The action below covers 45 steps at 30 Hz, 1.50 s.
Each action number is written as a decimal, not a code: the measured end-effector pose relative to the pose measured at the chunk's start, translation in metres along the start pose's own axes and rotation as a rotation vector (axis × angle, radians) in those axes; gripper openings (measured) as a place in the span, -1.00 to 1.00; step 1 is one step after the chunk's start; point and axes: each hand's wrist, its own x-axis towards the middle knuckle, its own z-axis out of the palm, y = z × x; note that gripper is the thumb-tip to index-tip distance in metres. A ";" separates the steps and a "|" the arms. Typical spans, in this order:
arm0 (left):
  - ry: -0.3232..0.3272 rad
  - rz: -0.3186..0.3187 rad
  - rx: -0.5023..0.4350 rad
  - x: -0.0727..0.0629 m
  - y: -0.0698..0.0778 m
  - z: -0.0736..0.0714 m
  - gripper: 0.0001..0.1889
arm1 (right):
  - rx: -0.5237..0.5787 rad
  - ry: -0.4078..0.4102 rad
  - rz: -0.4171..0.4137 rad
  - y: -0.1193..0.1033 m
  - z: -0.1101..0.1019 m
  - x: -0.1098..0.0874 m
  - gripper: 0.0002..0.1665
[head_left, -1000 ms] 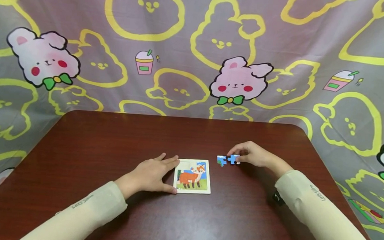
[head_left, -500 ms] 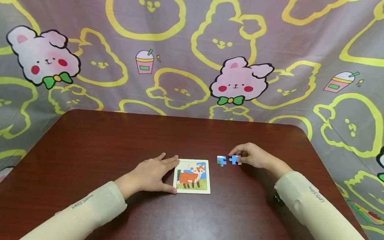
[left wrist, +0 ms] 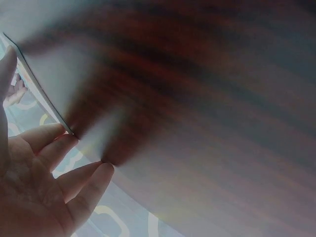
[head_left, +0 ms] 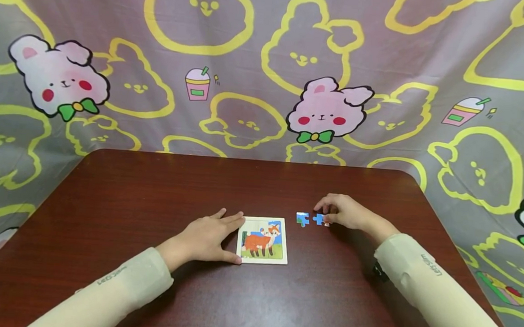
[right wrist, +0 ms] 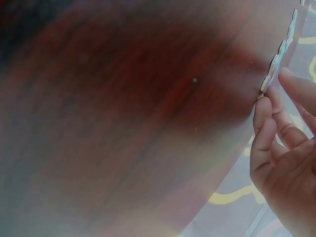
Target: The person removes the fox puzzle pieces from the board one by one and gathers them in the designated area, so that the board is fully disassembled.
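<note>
In the head view, a square fox jigsaw board [head_left: 263, 240] with a pale frame lies flat on the table; a pale unfilled patch shows at its upper left. My left hand [head_left: 201, 237] rests with fairly straight, spread fingers along its left edge, thumb at the near corner, a finger at the far corner. To the right lies a blue and green puzzle piece [head_left: 302, 219]. Beside it, slightly apart, my right hand [head_left: 346, 211] pinches a blue puzzle piece [head_left: 318, 219], partly hidden by the thumb. The right wrist view shows the pieces [right wrist: 276, 59] edge-on at the fingertips.
The dark reddish-brown table [head_left: 188, 184] has rounded far corners. A grey and pink curtain [head_left: 249, 72] with yellow outlines and cartoon rabbits hangs behind it and at both sides.
My right hand and the blue puzzle piece have shifted slightly right, widening the gap to the blue and green piece. The left hand and board have stayed put.
</note>
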 end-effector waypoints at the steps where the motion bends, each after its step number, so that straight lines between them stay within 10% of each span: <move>1: 0.000 0.000 0.000 0.000 0.000 0.000 0.05 | 0.000 0.002 -0.003 0.000 0.000 0.000 -0.70; 45: -0.017 -0.011 -0.019 0.002 -0.001 -0.001 0.06 | -0.211 -0.198 -0.194 -0.082 0.046 0.058 -0.70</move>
